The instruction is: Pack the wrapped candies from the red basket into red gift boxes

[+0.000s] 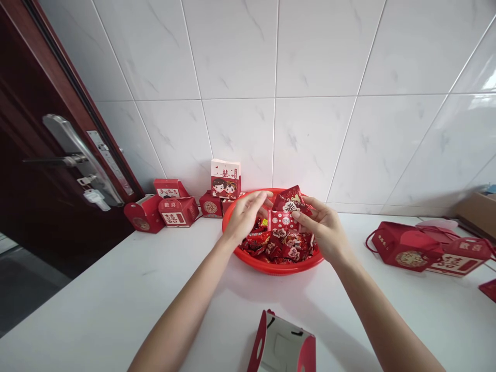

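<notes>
In a round red plastic basket (271,267) lie several red wrapped candies (289,245). My right hand (327,230) is above the basket's right side, its thumb and fingers pinching two red candy packets (284,221). The front packet has pale round prints; the other stands up behind it. Over the basket's left side is my left hand (246,214), with fingers extended and apart, beside the packets; part of its fingers is hidden. Nearer to me, between my forearms, a red gift box (287,343) stands open at the top, showing its pale inside.
Red gift boxes (178,211) stand back left, near a door with a metal handle (72,160). A white-and-red box (226,178) with cartoon figures rests on others behind the basket. More red boxes (408,247) with cord handles are right, before a cardboard box (478,209). A tiled wall (313,139) backs the white table.
</notes>
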Motion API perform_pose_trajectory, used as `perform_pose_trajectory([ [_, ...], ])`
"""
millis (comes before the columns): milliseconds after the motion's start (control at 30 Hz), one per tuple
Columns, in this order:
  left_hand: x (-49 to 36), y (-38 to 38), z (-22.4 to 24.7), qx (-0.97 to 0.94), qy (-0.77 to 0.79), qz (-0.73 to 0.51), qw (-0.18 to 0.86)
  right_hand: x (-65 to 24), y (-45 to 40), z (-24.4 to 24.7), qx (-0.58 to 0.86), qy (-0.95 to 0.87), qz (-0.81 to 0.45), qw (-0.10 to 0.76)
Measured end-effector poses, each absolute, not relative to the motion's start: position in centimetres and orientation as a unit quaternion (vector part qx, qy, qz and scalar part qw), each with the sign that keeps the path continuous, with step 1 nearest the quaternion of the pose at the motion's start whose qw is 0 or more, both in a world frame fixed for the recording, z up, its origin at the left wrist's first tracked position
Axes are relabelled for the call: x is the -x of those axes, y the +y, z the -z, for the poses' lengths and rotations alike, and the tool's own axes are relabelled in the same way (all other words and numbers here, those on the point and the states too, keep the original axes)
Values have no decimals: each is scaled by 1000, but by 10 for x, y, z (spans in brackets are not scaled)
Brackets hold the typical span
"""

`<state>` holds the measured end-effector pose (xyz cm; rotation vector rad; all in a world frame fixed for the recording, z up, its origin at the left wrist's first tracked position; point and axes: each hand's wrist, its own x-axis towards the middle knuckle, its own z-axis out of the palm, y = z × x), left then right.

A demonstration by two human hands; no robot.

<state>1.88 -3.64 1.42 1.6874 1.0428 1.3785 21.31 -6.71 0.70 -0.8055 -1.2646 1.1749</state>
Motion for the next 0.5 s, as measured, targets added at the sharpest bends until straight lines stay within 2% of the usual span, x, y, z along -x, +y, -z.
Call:
perform_pose_trajectory([
  [67,-4,-33,-20,-675,434,-498,328,-214,-67,-8,350,-535,-498,585],
  [267,34,-30,-31,-756,545,-336,134,-219,-67,-12,352,-527,-502,588],
  [500,29,-28,-23,-803,574,-67,147,-223,-66,-14,366,-556,-483,569],
])
